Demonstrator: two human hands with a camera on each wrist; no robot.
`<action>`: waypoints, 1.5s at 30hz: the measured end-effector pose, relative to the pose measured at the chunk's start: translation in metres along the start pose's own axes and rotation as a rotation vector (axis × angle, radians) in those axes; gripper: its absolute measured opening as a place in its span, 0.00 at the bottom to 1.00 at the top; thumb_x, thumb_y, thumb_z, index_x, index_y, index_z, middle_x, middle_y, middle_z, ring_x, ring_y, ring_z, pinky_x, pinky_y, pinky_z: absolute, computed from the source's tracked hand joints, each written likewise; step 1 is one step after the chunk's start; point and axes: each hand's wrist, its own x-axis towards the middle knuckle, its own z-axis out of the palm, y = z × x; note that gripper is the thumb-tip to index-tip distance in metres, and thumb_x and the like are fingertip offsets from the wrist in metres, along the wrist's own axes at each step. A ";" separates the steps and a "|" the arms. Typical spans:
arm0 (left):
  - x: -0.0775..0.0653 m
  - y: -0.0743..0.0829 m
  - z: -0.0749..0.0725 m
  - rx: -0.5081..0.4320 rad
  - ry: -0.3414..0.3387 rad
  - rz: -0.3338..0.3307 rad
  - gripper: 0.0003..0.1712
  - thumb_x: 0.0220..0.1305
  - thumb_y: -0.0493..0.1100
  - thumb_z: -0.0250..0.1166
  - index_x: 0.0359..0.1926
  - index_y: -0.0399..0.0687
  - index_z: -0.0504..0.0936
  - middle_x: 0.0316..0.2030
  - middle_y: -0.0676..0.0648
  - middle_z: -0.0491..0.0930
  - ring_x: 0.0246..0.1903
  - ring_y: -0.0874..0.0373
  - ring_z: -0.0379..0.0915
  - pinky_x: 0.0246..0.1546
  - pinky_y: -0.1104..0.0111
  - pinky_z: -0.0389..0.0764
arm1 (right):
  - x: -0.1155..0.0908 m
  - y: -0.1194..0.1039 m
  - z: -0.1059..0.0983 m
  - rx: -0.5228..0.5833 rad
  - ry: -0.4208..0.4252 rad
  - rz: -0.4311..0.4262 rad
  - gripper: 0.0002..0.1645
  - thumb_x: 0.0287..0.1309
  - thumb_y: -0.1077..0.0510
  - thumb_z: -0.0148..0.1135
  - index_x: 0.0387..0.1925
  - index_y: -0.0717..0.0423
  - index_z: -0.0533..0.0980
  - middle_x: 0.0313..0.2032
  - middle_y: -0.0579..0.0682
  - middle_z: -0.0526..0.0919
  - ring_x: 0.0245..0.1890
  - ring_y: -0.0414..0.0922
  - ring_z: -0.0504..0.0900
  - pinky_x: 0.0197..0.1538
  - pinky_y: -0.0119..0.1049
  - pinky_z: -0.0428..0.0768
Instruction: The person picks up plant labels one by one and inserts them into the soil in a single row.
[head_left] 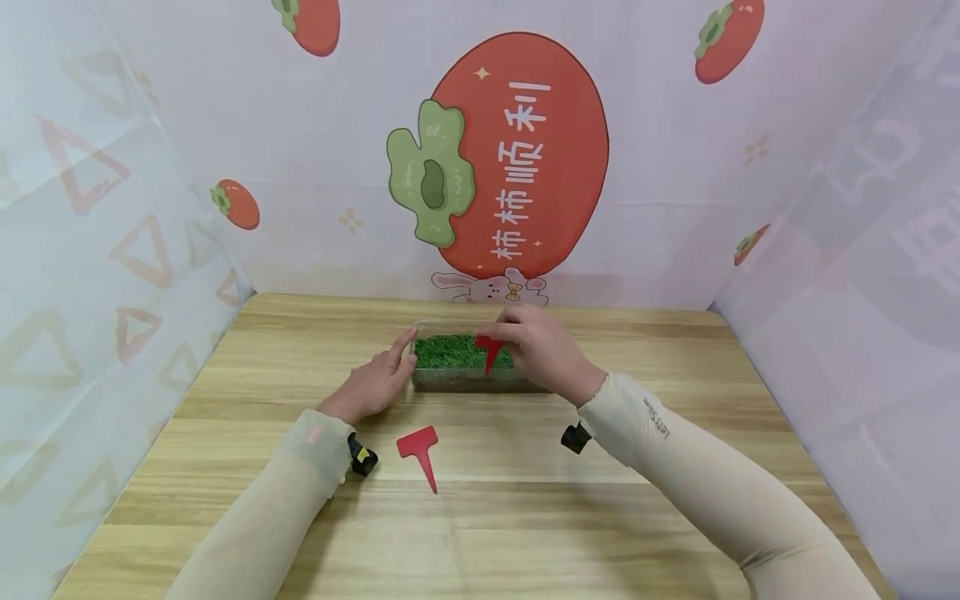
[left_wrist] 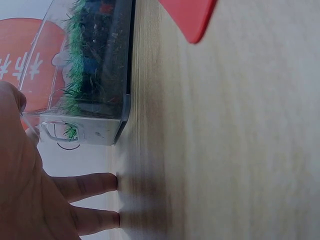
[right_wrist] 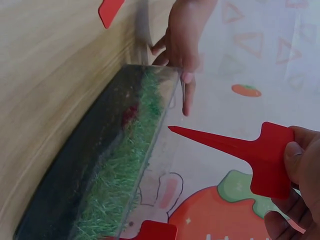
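Note:
My right hand (head_left: 546, 348) pinches a red T-shaped plant label (right_wrist: 272, 160) by its wide head, its pointed stem angled toward the turf. Below it is a clear rectangular box (head_left: 457, 382) with green artificial grass (head_left: 446, 352) over a dark layer. My left hand (head_left: 375, 385) touches the box's left end with extended fingers; in the left wrist view two other fingers (left_wrist: 92, 185) reach down to the table. Another red plant label (head_left: 422, 446) lies flat in front of the box. The right hand hides the box's right end in the head view.
The wooden table (head_left: 525, 517) ends at the back against a white cloth (head_left: 300, 242) printed with persimmons. Cloth walls stand on both sides. At the bottom of the right wrist view, a further red label head (right_wrist: 159, 230) shows beside the grass.

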 end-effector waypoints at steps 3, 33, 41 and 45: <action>0.001 -0.001 0.001 0.005 0.000 0.002 0.35 0.79 0.64 0.32 0.80 0.70 0.34 0.76 0.38 0.57 0.72 0.30 0.52 0.63 0.28 0.56 | 0.003 0.005 0.000 -0.005 0.017 0.015 0.22 0.56 0.70 0.68 0.49 0.49 0.87 0.36 0.49 0.83 0.37 0.46 0.79 0.42 0.37 0.82; -0.001 0.003 -0.002 0.005 0.003 -0.007 0.35 0.80 0.62 0.34 0.81 0.67 0.36 0.76 0.37 0.57 0.73 0.30 0.52 0.61 0.23 0.51 | 0.013 0.025 0.032 -0.123 -0.107 0.159 0.20 0.61 0.65 0.67 0.51 0.42 0.87 0.36 0.46 0.85 0.36 0.45 0.79 0.40 0.39 0.79; -0.001 0.003 -0.002 0.005 0.015 -0.002 0.35 0.80 0.61 0.34 0.81 0.66 0.37 0.75 0.37 0.58 0.72 0.31 0.53 0.61 0.24 0.52 | 0.013 0.025 0.036 -0.138 -0.138 0.170 0.21 0.61 0.65 0.65 0.51 0.41 0.86 0.37 0.45 0.84 0.35 0.44 0.80 0.40 0.39 0.80; -0.002 0.003 -0.002 0.007 0.013 -0.006 0.35 0.80 0.61 0.34 0.81 0.67 0.37 0.75 0.37 0.58 0.72 0.30 0.53 0.61 0.23 0.50 | 0.012 0.025 0.040 -0.141 -0.154 0.169 0.21 0.61 0.64 0.66 0.51 0.40 0.86 0.37 0.45 0.84 0.36 0.44 0.80 0.42 0.39 0.80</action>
